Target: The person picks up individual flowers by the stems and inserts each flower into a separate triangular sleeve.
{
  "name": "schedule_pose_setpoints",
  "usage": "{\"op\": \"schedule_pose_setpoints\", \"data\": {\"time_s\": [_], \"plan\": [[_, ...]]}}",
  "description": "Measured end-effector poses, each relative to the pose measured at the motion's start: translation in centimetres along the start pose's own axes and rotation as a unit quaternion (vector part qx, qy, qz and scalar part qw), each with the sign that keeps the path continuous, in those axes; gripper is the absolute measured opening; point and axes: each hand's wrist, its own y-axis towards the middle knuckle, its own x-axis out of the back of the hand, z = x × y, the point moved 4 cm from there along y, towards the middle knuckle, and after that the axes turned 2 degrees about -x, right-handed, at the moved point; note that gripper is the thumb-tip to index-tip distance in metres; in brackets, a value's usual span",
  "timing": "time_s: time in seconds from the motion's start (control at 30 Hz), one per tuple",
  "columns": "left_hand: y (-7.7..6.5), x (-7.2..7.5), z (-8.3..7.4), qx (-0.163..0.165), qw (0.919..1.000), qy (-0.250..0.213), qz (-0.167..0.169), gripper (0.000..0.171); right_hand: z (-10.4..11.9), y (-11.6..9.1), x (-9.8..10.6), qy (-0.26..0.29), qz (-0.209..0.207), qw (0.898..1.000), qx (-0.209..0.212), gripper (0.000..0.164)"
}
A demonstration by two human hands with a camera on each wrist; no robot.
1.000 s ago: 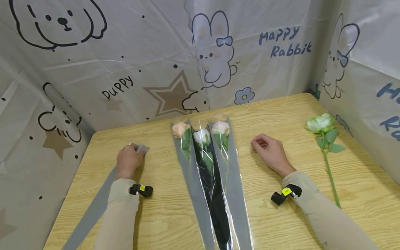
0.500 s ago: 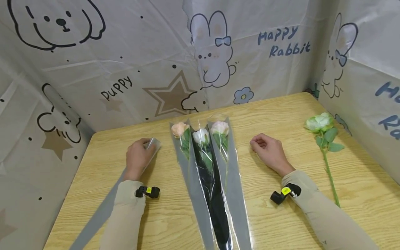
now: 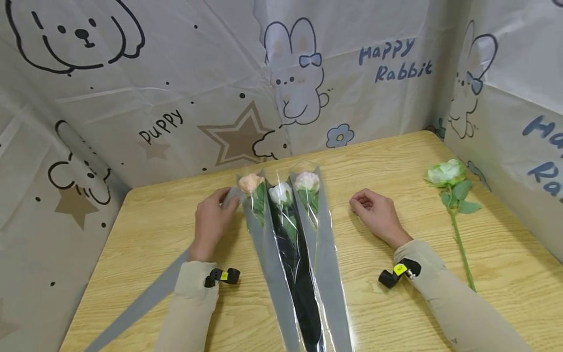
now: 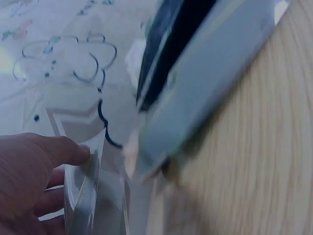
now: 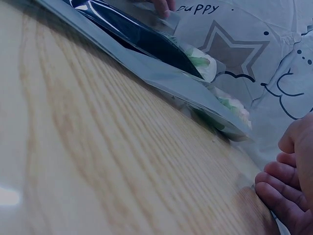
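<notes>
My left hand (image 3: 212, 225) pinches the top end of a long grey flower sleeve (image 3: 145, 299), which trails down to the front left of the table. In the left wrist view, the thumb presses against the clear film of the sleeve (image 4: 83, 200). Just right of that hand lie three wrapped flowers side by side: a peach one (image 3: 251, 183), a white one (image 3: 280, 194) in a black sleeve and a pale pink one (image 3: 307, 182). My right hand (image 3: 377, 217) rests on the table right of them, fingers loosely curled, holding nothing.
An unwrapped green-white flower (image 3: 446, 172) with leaves and a long stem lies at the right of the wooden table (image 3: 374, 318). A cloth backdrop (image 3: 211, 63) printed with cartoon animals stands behind the table and along both sides.
My left hand has moved right with the end of the grey sleeve, up beside the peach flower's wrapping. The right hand has stayed in place.
</notes>
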Motion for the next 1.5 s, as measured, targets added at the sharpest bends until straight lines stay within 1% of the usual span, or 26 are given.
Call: {"op": "schedule_pose_setpoints", "data": {"time_s": [0.13, 0.23, 0.37, 0.47, 0.57, 0.63, 0.7, 0.8, 0.87, 0.93, 1.03, 1.1, 1.23, 1.33, 1.4, 1.5], "plan": [[-0.2, -0.3, -2.0, -0.017, 0.9996, -0.018, -0.010, 0.045, 0.0, -0.1, 0.0, -0.001, 0.001, 1.000, -0.001, 0.018], [-0.6, -0.6, -3.6, -0.033, 0.9989, -0.031, -0.010, 0.046, -0.1, -0.1, 0.0, -0.002, -0.001, 1.000, 0.000, 0.017], [-1.1, -0.8, -5.5, -0.065, 0.9973, -0.033, -0.013, 0.047, -0.1, -0.1, 0.0, -0.001, -0.003, 1.000, -0.001, 0.017], [-1.6, -0.9, -6.8, -0.089, 0.9951, -0.036, -0.022, 0.045, 0.0, -0.1, 0.0, -0.001, -0.004, 1.000, -0.002, 0.017], [-2.3, -1.3, -7.9, -0.118, 0.9919, -0.042, -0.021, 0.041, 0.0, -0.1, 0.0, -0.002, -0.002, 1.000, -0.003, 0.017], [-2.7, -1.8, -8.6, -0.145, 0.9885, -0.041, -0.017, 0.037, 0.0, 0.0, 0.0, -0.003, 0.000, 1.000, -0.005, 0.017], [-3.1, -2.4, -9.4, -0.179, 0.9832, -0.033, -0.011, 0.034, 0.0, 0.0, 0.0, -0.002, 0.000, 1.000, -0.005, 0.017], [-3.8, -3.3, -10.3, -0.233, 0.9724, -0.015, -0.003, 0.032, 0.1, 0.0, 0.0, 0.000, 0.001, 1.000, -0.005, 0.016], [-4.2, -3.9, -10.8, -0.262, 0.9650, 0.001, 0.003, 0.032, 0.1, 0.0, -0.1, 0.001, 0.000, 1.000, -0.005, 0.016], [-4.7, -4.5, -11.2, -0.285, 0.9583, 0.012, 0.013, 0.031, 0.1, 0.0, 0.0, 0.000, 0.000, 1.000, -0.006, 0.016], [-5.3, -5.2, -11.8, -0.307, 0.9513, 0.020, 0.024, 0.031, 0.1, -0.1, 0.0, -0.001, 0.001, 1.000, -0.006, 0.016], [-5.6, -5.5, -12.1, -0.316, 0.9481, 0.023, 0.030, 0.032, 0.2, -0.2, 0.0, -0.002, 0.003, 1.000, -0.007, 0.017], [-6.2, -5.8, -12.8, -0.337, 0.9408, 0.030, 0.020, 0.031, 0.5, -0.3, 0.0, 0.000, 0.007, 1.000, -0.005, 0.017], [-6.6, -6.2, -13.1, -0.356, 0.9336, 0.034, 0.012, 0.030, 0.7, -0.5, -0.2, 0.013, 0.016, 1.000, -0.002, 0.016], [-6.7, -6.4, -13.3, -0.366, 0.9300, 0.035, 0.014, 0.030, 1.0, -0.6, -0.4, 0.028, 0.024, 0.999, 0.000, 0.015], [-7.0, -6.7, -13.4, -0.371, 0.9277, 0.034, 0.023, 0.030, 1.6, -1.0, -0.8, 0.049, 0.039, 0.998, 0.002, 0.016]]}}
